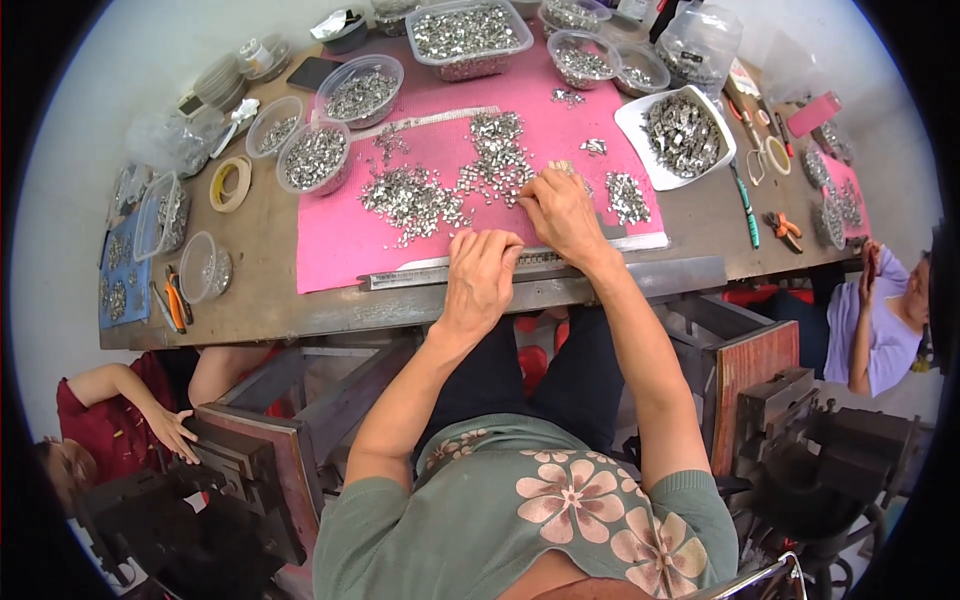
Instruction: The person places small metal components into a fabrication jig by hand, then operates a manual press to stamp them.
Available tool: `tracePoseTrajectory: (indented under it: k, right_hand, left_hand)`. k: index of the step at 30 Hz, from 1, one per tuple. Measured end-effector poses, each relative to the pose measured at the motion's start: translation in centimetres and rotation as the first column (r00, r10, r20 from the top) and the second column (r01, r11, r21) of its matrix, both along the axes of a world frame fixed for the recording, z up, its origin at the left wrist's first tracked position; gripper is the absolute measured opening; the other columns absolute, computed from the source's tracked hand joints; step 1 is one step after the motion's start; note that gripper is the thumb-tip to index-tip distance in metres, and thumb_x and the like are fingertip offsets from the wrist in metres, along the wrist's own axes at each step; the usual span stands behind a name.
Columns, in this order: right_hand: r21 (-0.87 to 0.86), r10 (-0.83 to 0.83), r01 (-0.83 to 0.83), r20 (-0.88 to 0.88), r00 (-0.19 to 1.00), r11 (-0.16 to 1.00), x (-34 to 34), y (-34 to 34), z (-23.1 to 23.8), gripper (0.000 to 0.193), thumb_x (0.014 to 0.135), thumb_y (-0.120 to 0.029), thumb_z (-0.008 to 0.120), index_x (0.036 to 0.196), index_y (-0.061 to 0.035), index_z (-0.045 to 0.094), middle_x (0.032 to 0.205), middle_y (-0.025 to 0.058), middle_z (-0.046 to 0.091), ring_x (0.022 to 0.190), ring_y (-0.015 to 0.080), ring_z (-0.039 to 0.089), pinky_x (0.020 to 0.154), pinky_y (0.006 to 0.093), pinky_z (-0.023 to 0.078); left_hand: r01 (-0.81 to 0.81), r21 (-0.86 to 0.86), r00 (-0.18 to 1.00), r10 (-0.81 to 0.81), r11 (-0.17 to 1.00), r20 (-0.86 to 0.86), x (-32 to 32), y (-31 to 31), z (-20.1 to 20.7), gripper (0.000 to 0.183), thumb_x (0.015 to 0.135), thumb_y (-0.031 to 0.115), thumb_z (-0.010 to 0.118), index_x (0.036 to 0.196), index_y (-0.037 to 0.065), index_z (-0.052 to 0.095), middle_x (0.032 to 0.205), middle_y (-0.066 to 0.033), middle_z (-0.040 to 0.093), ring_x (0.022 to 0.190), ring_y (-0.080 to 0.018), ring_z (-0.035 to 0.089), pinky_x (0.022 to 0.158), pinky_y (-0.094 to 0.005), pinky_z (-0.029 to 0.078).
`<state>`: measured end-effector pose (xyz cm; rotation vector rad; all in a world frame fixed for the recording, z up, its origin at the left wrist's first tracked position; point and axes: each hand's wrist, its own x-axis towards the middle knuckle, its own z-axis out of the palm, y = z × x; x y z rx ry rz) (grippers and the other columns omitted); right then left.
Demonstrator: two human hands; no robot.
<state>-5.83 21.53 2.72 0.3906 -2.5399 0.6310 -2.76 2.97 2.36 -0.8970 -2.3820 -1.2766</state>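
Note:
My left hand [480, 280] rests at a long metal rail [410, 276] on the front of the pink mat [340, 250], its fingers curled down and closed over whatever is under them. A row of small parts shows in the rail between my hands. My right hand [566, 215] is just beyond the rail, with thumb and fingertips pinched together beside a pile of small shiny metal pieces [497, 160]. What lies in either set of fingertips is hidden. Another loose heap of metal pieces [412, 200] spreads to the left, and a smaller heap [627, 197] lies to the right.
Clear tubs of metal pieces [466, 35] line the back and left. A white dish [690, 135] of darker parts stands right. Orange-handled pliers [783, 232], a green pen-like tool [745, 205] and tape [230, 184] lie about. People sit at left [120, 410] and right [880, 320].

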Motion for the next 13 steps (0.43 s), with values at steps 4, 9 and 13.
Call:
tracePoseTrajectory:
  k: [4,9,13]
  right_hand:
    - [-0.151,0.041,-0.032,0.057,0.998,0.988,3.1,1.2,2.1,0.007,0.086,-0.007,0.072,0.089,-0.0028,0.067,0.087,0.0097,0.063,0.083,0.029,0.062,0.078,0.0398,0.045]
    - [-0.282,0.072,-0.018,0.181,0.981,0.959,7.8,2.1,2.3,0.009,0.087,-0.005,0.073,0.09,-0.0013,0.065,0.086,0.0101,0.062,0.079,0.0287,0.06,0.077,0.0392,0.044]
    - [-0.209,0.055,-0.034,0.096,0.994,0.977,8.5,1.9,1.7,0.01,0.087,-0.006,0.074,0.09,-0.0027,0.065,0.091,0.0113,0.062,0.088,0.0302,0.06,0.084,0.0451,0.046]
  left_hand:
    - [0.025,0.018,1.0,-0.025,1.0,0.009,0.0,-0.6,0.3,0.008,0.092,0.011,0.068,0.095,0.005,0.064,0.089,-0.0088,0.062,0.088,-0.0301,0.058,0.088,-0.0431,0.043]
    - [-0.063,-0.083,0.992,0.053,0.995,-0.113,0.5,-0.8,0.0,0.016,0.085,0.013,0.078,0.094,0.005,0.067,0.089,-0.0065,0.065,0.086,-0.0273,0.06,0.083,-0.0395,0.043]
    - [-0.046,-0.018,0.987,0.042,0.999,-0.156,0.6,-1.1,0.2,0.015,0.085,0.012,0.078,0.096,0.008,0.069,0.092,-0.005,0.066,0.087,-0.0256,0.06,0.087,-0.0404,0.042]
